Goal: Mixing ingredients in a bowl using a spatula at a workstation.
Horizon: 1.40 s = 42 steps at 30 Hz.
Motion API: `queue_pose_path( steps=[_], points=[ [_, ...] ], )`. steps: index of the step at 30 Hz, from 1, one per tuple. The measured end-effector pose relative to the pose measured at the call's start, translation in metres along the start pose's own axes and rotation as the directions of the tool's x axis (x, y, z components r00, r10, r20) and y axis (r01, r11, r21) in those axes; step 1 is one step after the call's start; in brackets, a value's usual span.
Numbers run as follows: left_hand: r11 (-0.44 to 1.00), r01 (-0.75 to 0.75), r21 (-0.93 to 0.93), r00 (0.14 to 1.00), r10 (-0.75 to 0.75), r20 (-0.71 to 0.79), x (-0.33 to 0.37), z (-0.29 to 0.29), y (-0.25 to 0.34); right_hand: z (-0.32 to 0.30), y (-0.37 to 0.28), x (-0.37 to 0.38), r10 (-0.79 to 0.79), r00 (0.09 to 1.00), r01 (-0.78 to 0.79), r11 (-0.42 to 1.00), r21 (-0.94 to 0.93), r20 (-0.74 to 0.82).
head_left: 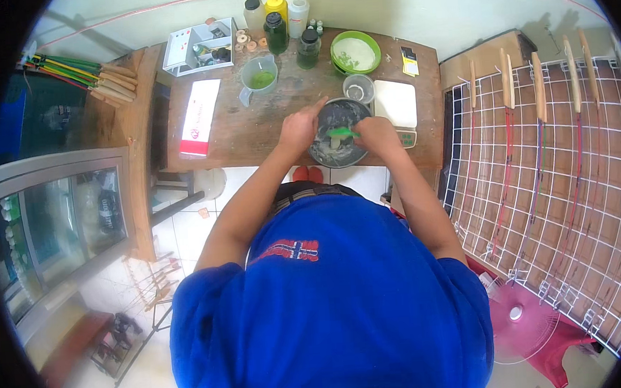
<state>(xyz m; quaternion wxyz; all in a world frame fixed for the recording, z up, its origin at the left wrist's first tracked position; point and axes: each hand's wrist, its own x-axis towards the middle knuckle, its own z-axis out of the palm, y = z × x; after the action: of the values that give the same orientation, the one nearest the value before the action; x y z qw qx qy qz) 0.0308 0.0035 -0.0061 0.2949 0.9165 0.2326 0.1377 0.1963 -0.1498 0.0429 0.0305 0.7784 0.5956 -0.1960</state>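
A dark grey mixing bowl (353, 157) stands near the table's front edge, its inside smeared with a pale, pasty mix. My left hand (302, 130) grips the bowl's left rim, with one finger stretched along it. In my right hand (379, 136) is a green spatula (340, 132), its blade dipping into the mix. Just behind the bowl sits a small clear cup (359, 88). A white kitchen scale (395, 104) lies directly to the right, close to my right hand.
At the back stand a green bowl of pale powder (355, 52), dark green jars (276, 34), bottles (276, 7) and a sectioned white box (187, 52). Left are a measuring jug (258, 76) and a white-red packet (200, 119). A wire rack (549, 151) rises at right.
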Motion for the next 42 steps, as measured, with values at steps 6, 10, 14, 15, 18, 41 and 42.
queue_pose_path(
  steps=[6, 10, 14, 15, 18, 41, 42],
  points=[
    [1.000, -0.015, 0.017, 1.000, 0.014, 0.020, 0.000, -0.004, 0.006, -0.015, -0.016, -0.014, -0.075, 0.993, 0.075, 0.997, 0.003, 0.089],
    [1.000, 0.010, 0.000, 1.000, -0.010, 0.016, -0.001, -0.003, 0.006, -0.014, -0.010, -0.019, 0.081, 0.995, -0.072, 0.984, 0.166, -0.050],
    [1.000, 0.017, -0.001, 1.000, -0.017, 0.004, 0.002, -0.004, 0.003, 0.011, -0.006, -0.017, 0.172, 0.983, -0.178, 0.975, 0.133, 0.057],
    [0.999, 0.045, -0.002, 0.999, -0.045, 0.002, 0.003, -0.003, -0.001, 0.011, -0.005, -0.018, 0.234, 0.971, -0.237, 0.967, 0.092, 0.049],
    [0.996, 0.091, -0.017, 0.995, -0.092, -0.048, -0.005, 0.002, -0.016, -0.013, -0.016, -0.030, 0.353, 0.935, -0.331, 0.896, 0.294, -0.022],
    [0.997, -0.079, -0.004, 0.997, 0.079, -0.019, -0.033, -0.021, 0.003, 0.025, -0.008, -0.012, 0.431, 0.902, -0.151, 0.326, 0.933, -0.004],
    [0.996, -0.032, 0.082, 0.998, 0.027, 0.055, -0.033, -0.024, 0.009, 0.025, -0.007, -0.014, 0.416, 0.908, -0.100, 0.319, 0.942, -0.045]
  ],
)
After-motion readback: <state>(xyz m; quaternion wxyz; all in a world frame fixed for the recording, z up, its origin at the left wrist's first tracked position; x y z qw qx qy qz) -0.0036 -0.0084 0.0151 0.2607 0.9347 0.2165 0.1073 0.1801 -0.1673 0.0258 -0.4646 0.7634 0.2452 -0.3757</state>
